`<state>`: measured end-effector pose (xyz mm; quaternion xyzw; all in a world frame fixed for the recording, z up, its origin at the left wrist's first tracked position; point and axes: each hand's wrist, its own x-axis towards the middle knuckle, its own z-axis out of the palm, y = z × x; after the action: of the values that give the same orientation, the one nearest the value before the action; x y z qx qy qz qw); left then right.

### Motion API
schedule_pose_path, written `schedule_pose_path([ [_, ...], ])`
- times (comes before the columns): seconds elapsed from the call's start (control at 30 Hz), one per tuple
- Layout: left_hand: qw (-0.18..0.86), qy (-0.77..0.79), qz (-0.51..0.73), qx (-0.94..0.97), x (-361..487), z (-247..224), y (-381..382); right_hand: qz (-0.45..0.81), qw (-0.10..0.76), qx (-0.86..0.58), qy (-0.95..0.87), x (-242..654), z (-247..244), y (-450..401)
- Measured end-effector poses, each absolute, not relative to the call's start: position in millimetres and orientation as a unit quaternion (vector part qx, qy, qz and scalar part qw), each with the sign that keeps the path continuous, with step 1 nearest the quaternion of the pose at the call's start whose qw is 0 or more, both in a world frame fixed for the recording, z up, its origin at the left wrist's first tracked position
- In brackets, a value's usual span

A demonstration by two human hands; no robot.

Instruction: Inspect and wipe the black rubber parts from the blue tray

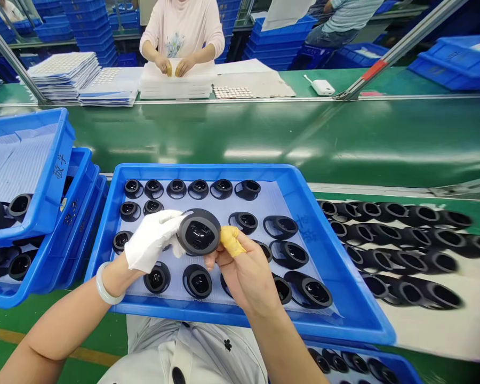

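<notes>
Held up over the blue tray (206, 172) is a black oval part (199, 232) with a glossy dark centre. My left hand (155, 239), in a white glove, grips its left edge with closed fingers. On its right edge are the fingers of my right hand (240, 256), bare apart from yellow covers on the fingertips; thumb and fingers pinch the part. Similar black parts (198, 281) lie in rows on the white lining of the tray beneath both hands.
Stacked blue trays (70, 213) stand at the left. Rows of black housings (408, 261) lie on the right. Behind the green conveyor (264, 133), a person (182, 32) handles a stack of white sheets (178, 82). Another tray (400, 362) sits at the lower right.
</notes>
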<state>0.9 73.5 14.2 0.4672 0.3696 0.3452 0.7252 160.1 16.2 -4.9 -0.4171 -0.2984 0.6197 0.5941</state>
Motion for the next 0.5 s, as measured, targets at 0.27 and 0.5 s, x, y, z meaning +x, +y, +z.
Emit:
schedule_pose_path([
  [0.27, 0.726, 0.407, 0.347, 0.432, 2.7, 14.6, 75.3, 0.344, 0.56, -0.564, -0.5, 166.7, -13.5, 15.8],
  [0.5, 0.729, 0.427, 0.348, 0.406, 6.5, 17.8, 76.8, 0.191, 0.415, -0.56, -0.691, 170.7, -2.8, 22.9],
])
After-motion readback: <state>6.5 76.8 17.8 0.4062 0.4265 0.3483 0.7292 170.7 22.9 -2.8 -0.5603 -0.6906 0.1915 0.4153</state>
